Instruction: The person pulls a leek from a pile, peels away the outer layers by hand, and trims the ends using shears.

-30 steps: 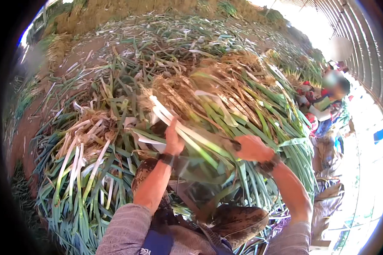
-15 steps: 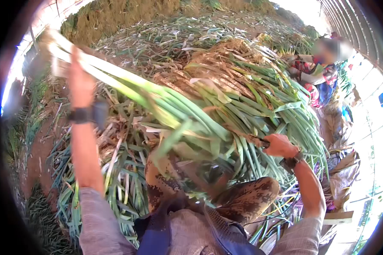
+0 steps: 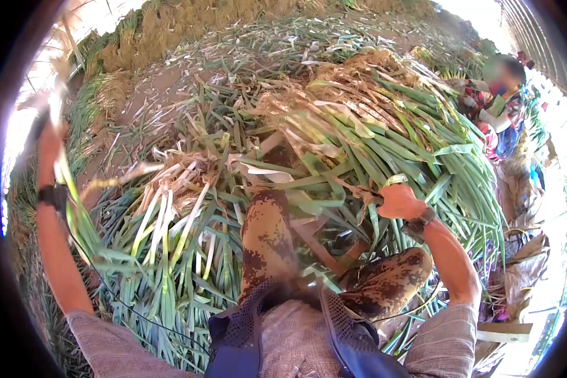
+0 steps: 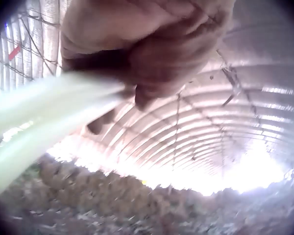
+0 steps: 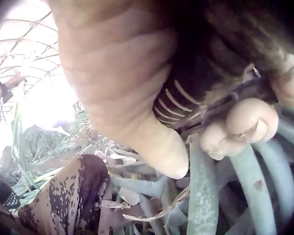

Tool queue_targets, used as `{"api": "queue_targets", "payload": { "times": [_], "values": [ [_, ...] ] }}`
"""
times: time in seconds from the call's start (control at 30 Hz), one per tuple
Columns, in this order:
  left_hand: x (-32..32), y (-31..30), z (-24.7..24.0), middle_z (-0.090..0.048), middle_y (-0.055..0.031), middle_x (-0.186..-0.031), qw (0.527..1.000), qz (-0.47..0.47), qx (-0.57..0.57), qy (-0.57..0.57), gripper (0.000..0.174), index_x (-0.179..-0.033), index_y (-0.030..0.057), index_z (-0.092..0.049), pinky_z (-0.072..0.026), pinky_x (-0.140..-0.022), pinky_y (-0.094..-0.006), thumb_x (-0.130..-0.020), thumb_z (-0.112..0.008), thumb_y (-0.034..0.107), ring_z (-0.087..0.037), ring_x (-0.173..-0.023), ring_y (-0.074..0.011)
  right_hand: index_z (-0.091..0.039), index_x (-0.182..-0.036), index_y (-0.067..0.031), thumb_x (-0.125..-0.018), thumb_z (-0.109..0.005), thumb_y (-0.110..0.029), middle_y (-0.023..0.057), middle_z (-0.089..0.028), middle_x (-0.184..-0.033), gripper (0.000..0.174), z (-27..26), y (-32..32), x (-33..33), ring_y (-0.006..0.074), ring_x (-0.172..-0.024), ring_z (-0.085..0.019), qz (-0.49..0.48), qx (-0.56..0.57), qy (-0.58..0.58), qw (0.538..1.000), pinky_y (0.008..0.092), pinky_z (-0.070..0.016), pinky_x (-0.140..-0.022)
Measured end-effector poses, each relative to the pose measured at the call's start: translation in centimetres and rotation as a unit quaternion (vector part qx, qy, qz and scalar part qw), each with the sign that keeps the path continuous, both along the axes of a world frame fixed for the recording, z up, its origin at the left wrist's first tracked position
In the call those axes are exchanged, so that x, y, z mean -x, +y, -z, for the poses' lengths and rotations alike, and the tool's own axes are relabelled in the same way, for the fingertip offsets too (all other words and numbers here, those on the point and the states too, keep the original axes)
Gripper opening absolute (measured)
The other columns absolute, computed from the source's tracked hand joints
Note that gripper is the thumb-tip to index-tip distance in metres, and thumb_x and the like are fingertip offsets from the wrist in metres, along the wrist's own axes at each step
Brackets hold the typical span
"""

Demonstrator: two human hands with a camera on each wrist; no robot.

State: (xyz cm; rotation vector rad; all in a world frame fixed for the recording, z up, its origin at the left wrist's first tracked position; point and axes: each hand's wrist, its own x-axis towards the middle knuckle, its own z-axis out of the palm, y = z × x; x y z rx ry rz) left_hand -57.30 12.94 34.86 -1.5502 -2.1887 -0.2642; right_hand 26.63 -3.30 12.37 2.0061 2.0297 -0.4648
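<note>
Well out at the far left, held up in the left hand (image 4: pixel 149 41): a few leeks (image 4: pixel 49 120), pale stalks gripped in curled fingers, long green leaves (image 3: pixel 83 228) trailing down beside a laid row (image 3: pixel 160 217) of other stems. Looks light, judging by the one-handed hold; probably firm and smooth in the white shank, perhaps slippery if moist, limp and easily creased toward the tips. Best taken by the white part, without squeezing hard enough to bruise or split the layers; likely to swing or snag if taken by the leaf alone.

On the other side, the right hand (image 3: pixel 400 203), clenched round a dark ribbed handle (image 5: pixel 181 105); cannot tell which tool, with most of it hidden. Just beyond, a big heap (image 3: pixel 416 157) of leeks with brown roots and dry husks. In the way: a knee in camouflage cloth (image 3: pixel 268 233), squarely between row and heap, plus tangled loose leaves around it. Farther off, scattered leaf scraps (image 3: pixel 252 57) on the ground and, at the right, another person (image 3: pixel 507 120) near the heap's edge.
</note>
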Motion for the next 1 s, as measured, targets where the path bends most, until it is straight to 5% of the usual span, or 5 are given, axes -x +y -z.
{"api": "queue_targets", "payload": {
  "times": [0.1, 0.3, 0.53, 0.77, 1.0],
  "values": [
    [1.1, 0.1, 15.2, -0.067, -0.0204, -0.116, 0.991, 0.111, 0.078, -0.02, 0.054, -0.123, -0.003, -0.06, -0.0504, -0.088, -0.0431, -0.085, -0.069, 0.034, -0.065, -0.104, -0.0312, -0.07, -0.097, 0.0003, -0.07, -0.062, -0.028, 0.0233, -0.069, -0.094, 0.04, 0.7, 0.0, 0.5, 0.0427, -0.093, -0.066, -0.031, 0.051, -0.013, 0.998, 0.0473, -0.0526, -0.085],
    [-34.0, -3.3, 21.5, -0.061, -0.02, -0.132, 0.824, 0.334, 0.264, -0.375, 0.062, -0.133, 0.0012, -0.056, -0.0431, -0.108, -0.042, -0.084, -0.073, 0.036, -0.059, -0.122, -0.03, -0.07, -0.098, -0.0009, -0.072, -0.063, -0.03, 0.0234, -0.069, -0.098, 0.04, 0.8, 1.3, 0.0, 0.0413, -0.095, -0.066, 0.018, 0.044, 0.052, 0.998, 0.0466, -0.0525, -0.085],
    [-54.3, 0.6, 30.6, -0.046, -0.0281, -0.142, 0.696, 0.52, 0.479, -0.123, 0.104, -0.149, 0.0022, -0.031, -0.0384, -0.11, -0.0487, -0.07, -0.081, 0.048, -0.048, -0.13, -0.0396, -0.069, -0.099, -0.0009, -0.074, -0.067, -0.036, 0.0253, -0.068, -0.095, 0.044, 1.9, -0.8, -1.3, 0.0425, -0.092, -0.065, 0.012, 0.134, 0.083, 0.988, 0.0475, -0.0513, -0.081],
    [-58.2, 0.5, 36.8, -0.066, -0.0198, -0.106, 0.684, 0.586, 0.433, 0.006, 0.064, -0.132, 0.0051, -0.05, -0.0487, -0.085, -0.0492, -0.076, -0.072, 0.028, -0.063, -0.103, -0.0371, -0.07, -0.102, -0.0033, -0.072, -0.066, -0.035, 0.0248, -0.068, -0.096, 0.043, 4.7, -0.2, -1.1, 0.043, -0.097, -0.064, 0.078, 0.01, 0.113, 0.991, 0.0493, -0.0499, -0.088],
    [-52.7, 6.1, 20.7, -0.068, -0.0141, -0.09, 0.78, 0.55, 0.271, -0.127, 0.026, -0.113, 0.0142, -0.067, -0.0555, -0.077, -0.0389, -0.092, -0.052, 0.008, -0.068, -0.085, -0.0266, -0.071, -0.1, -0.0028, -0.073, -0.066, -0.033, 0.0258, -0.068, -0.097, 0.041, 6.0, 0.7, -2.2, 0.044, -0.097, -0.063, 0.103, -0.041, 0.149, 0.983, 0.0495, -0.0502, -0.088]
  ]
}}
